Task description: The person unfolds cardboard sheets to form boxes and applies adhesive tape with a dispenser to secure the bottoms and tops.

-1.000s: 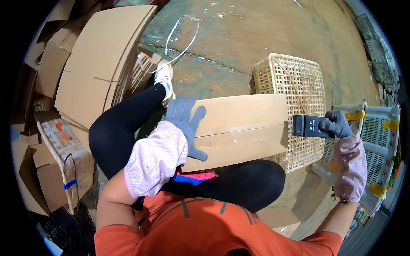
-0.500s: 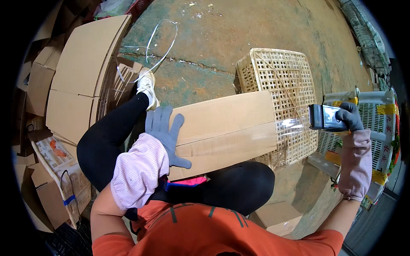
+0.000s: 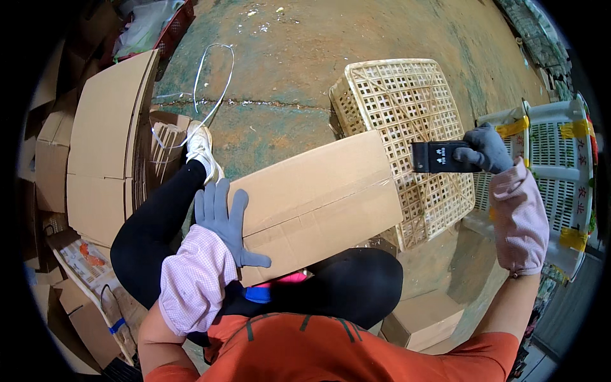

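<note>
A long cardboard box [image 3: 318, 197], its two top flaps meeting along a seam, lies slantwise in front of me at my knees. My left hand [image 3: 223, 219], in a grey glove, is open and rests flat on the box's left end with fingers spread. Off the box's right end, above an upturned cream plastic crate [image 3: 420, 102], my gloved right hand [image 3: 487, 149] grips a black tape dispenser [image 3: 439, 157]. I cannot make out any tape between dispenser and box.
Folded cardboard sheets [image 3: 105, 121] stand in a stack on the left. A loop of white strap [image 3: 198, 70] lies near my shoe [image 3: 200, 149]. White slatted crates [image 3: 557, 169] with yellow tape stand at the right. A closed cardboard box [image 3: 426, 318] sits beside my right knee.
My right hand has brought the dispenser left, toward the box, and turned it. The clear tape that stretched from the box is no longer visible. My left hand stays on the box.
</note>
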Available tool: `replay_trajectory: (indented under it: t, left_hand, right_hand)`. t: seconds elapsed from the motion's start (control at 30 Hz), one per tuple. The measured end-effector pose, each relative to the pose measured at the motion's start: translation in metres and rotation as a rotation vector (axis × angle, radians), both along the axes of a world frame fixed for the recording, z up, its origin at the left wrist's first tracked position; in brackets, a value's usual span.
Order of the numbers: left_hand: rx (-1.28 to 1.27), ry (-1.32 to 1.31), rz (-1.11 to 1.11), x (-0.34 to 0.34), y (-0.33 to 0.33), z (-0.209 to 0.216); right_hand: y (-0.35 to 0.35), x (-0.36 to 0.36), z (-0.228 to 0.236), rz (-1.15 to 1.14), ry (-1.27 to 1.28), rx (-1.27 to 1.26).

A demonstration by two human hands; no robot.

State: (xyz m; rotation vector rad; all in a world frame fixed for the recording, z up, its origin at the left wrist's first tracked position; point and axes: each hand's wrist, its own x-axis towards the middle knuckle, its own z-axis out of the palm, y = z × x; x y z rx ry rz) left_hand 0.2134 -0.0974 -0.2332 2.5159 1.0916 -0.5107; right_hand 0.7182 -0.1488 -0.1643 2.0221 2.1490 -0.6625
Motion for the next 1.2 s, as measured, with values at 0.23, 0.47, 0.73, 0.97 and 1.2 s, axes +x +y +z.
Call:
replay_trajectory:
  t: [0.23,0.47,0.73,0.97,1.2]
  left_hand:
    - [0.080,-0.222,-0.437,-0.001,-0.011,-0.006]
    - [-0.018,-0.172,-0.710,0.022,0.000,-0.020]
    - [-0.191,-0.159,-0.618,0.061,-0.010,0.022]
    - [-0.010,-0.146,-0.698,0.021,-0.030,-0.010]
    - [0.226,0.002,-0.630,0.031,0.054,0.013]
  right_hand:
    - [0.013,-0.011,-0.036,0.042,-0.085,-0.054]
    - [0.012,-0.024,-0.032,-0.353,0.091,-0.091]
    - [-0.021,0.002,-0.087,-0.764,0.496,-0.175]
    - [-0.035,-0.001,-0.110,-0.828,0.646,-0.101]
    - [-0.089,-0.038,-0.141,-1.017,0.722,-0.140]
